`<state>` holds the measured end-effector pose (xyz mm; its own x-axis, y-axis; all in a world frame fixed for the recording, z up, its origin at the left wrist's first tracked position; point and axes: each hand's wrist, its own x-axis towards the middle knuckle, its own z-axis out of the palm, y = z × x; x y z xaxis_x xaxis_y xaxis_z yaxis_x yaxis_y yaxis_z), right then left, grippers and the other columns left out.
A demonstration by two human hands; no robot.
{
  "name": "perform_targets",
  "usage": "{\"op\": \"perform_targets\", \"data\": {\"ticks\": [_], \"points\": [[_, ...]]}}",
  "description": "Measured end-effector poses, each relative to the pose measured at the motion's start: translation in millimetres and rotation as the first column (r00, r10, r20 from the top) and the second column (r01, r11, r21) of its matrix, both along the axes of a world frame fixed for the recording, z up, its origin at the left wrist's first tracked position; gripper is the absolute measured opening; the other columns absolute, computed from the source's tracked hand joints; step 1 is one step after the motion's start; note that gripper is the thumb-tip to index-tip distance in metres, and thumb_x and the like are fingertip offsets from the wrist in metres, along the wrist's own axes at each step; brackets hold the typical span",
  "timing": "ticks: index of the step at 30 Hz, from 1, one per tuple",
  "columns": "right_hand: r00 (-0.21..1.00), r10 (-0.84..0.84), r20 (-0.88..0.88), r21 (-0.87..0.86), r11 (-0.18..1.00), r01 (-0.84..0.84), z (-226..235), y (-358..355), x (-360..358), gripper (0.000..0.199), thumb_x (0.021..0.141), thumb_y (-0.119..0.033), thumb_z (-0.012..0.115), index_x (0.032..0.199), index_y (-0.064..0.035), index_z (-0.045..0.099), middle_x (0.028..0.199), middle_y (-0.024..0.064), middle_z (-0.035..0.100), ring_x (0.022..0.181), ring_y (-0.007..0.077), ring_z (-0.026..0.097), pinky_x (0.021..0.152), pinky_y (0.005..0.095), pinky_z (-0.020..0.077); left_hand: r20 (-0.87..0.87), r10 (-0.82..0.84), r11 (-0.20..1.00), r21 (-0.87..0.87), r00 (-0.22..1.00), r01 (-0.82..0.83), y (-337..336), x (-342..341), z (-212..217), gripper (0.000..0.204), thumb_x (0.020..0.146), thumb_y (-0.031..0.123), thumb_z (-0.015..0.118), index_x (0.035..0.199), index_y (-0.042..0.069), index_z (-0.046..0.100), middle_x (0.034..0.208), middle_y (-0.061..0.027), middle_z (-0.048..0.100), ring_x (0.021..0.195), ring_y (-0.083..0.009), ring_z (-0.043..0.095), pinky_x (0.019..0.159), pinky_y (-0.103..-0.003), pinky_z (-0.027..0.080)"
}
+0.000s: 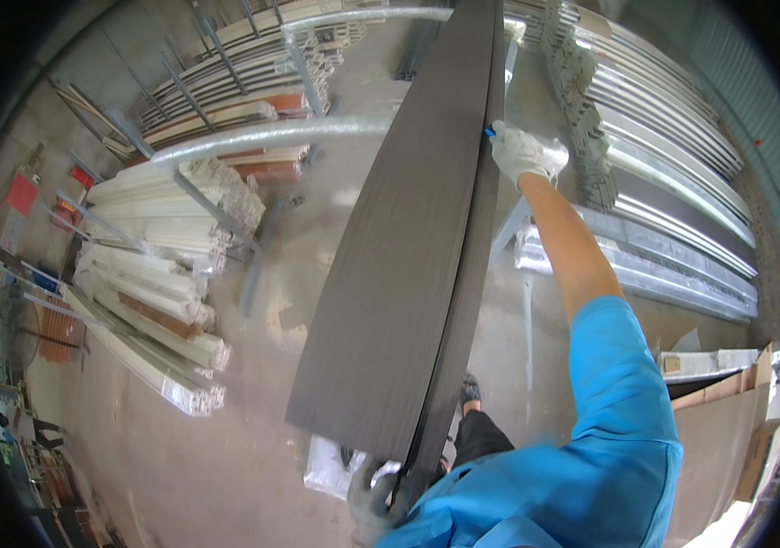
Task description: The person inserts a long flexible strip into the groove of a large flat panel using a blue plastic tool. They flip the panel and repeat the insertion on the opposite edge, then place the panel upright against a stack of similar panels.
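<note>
A long dark grey panel with fine lengthwise grain runs away from me. Along its right side lies a narrower dark strip, with a thin dark gap between the two. My right hand, in a whitish glove, is closed at the far right edge of the panel. A small blue thing shows at its fingertips; its kind is hidden by the hand. At the near end, my left hand, in a grey-white glove, curls its fingers round the end of the panel by the gap.
Plastic-wrapped support bars of a rack cross under the panel. Bundles of pale profiles lie on racks to the left. Stacked metallic and white profiles fill the right side. A brown board stands at the lower right. A person is far left.
</note>
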<state>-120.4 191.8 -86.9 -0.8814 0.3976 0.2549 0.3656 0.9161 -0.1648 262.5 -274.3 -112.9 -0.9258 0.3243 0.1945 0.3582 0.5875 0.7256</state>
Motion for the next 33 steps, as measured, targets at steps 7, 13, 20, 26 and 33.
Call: {"op": "perform_targets", "data": {"ticks": [7, 13, 20, 26, 33], "points": [[1.000, -0.010, 0.021, -0.040, 0.999, 0.011, 3, 41, -54, 0.026, 0.100, -0.029, 0.051, 0.119, -0.0143, 0.061, 0.110, 0.0158, 0.073, 0.108, 0.0398, 0.068, 0.092, 0.0511, 0.0535, 0.084, 0.093, 0.993, -0.084, 0.992, -0.086, 11, 2, 20, 0.014, 0.088, 0.009, 0.074, 0.098, 0.001, 0.069, 0.125, -0.0270, 0.064, 0.112, -0.0454, 0.063, 0.092, -0.049, 0.054], [0.994, 0.089, 0.060, 0.003, 0.996, -0.089, 3, -14, 31, 0.028, 0.102, -0.031, 0.051, 0.122, -0.0138, 0.061, 0.113, 0.0202, 0.071, 0.109, 0.0415, 0.067, 0.093, 0.0509, 0.0525, -0.020, -0.065, 0.996, -0.069, 0.998, 0.064, -2, -12, 15, 0.016, 0.082, 0.008, 0.079, 0.095, 0.002, 0.070, 0.111, -0.0222, 0.065, 0.095, -0.0424, 0.065, 0.078, -0.049, 0.053], [0.969, 0.242, 0.039, -0.216, 0.949, -0.228, 6, -133, 208, 0.030, 0.102, -0.035, 0.054, 0.125, -0.0161, 0.059, 0.104, 0.0206, 0.073, 0.100, 0.0442, 0.068, 0.085, 0.0554, 0.0536, -0.065, -0.150, 0.987, 0.049, 0.986, 0.154, -7, -17, 6, 0.011, 0.082, 0.008, 0.077, 0.088, 0.001, 0.071, 0.102, -0.0184, 0.066, 0.093, -0.0365, 0.063, 0.073, -0.044, 0.050], [0.951, 0.305, -0.046, -0.217, 0.927, -0.307, 2, -230, 331, 0.031, 0.101, -0.031, 0.056, 0.128, -0.0160, 0.061, 0.093, 0.0207, 0.072, 0.089, 0.0418, 0.070, 0.076, 0.0528, 0.0551, -0.137, -0.196, 0.974, 0.091, 0.971, 0.209, -14, -19, 3, 0.016, 0.082, 0.015, 0.078, 0.086, 0.001, 0.072, 0.102, -0.0220, 0.066, 0.095, -0.0393, 0.063, 0.081, -0.046, 0.050], [0.961, 0.268, 0.070, -0.203, 0.947, -0.250, 11, -298, 408, 0.031, 0.101, -0.026, 0.057, 0.126, -0.0116, 0.068, 0.102, 0.0199, 0.072, 0.092, 0.0409, 0.070, 0.086, 0.0501, 0.0556, -0.134, -0.254, 0.960, 0.087, 0.958, 0.266, -24, -26, -5, 0.017, 0.085, 0.014, 0.075, 0.086, -0.002, 0.072, 0.103, -0.0215, 0.067, 0.097, -0.0382, 0.063, 0.083, -0.045, 0.050]]}}
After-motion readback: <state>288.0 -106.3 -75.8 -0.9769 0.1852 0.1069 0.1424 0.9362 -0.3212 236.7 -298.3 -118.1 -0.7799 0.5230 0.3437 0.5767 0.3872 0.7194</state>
